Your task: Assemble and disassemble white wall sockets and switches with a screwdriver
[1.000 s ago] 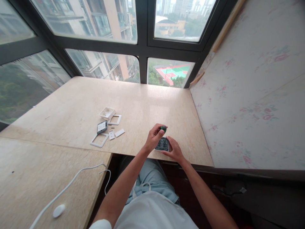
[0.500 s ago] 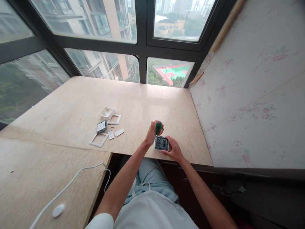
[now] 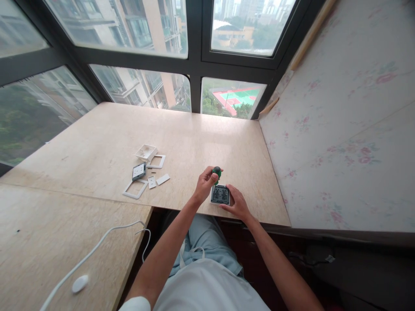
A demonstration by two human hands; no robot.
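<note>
My left hand [image 3: 206, 181] is closed round the green and black handle of a screwdriver [image 3: 217, 172]. The screwdriver stands nearly upright, its shaft pointing down at the left part of a wall switch [image 3: 220, 195] with a dark inner face and a white edge. Whether the tip sits in a screw is too small to tell. My right hand [image 3: 238, 203] grips the switch from its right side, thumb at the near edge and fingers at the far right corner. The switch lies close to the front edge of the table.
To the left on the tabletop [image 3: 184, 138] lie a white mounting box [image 3: 146, 152], a second switch module [image 3: 139, 171], white frames [image 3: 134, 196], small white covers [image 3: 163, 179] and small screws. A white cable [image 3: 97, 246] and a round white disc [image 3: 80, 284] lie nearer. Windows and a papered wall border the table.
My left hand has shifted slightly left and its fingers have changed position round the screwdriver handle. The right hand and the switch stay in place.
</note>
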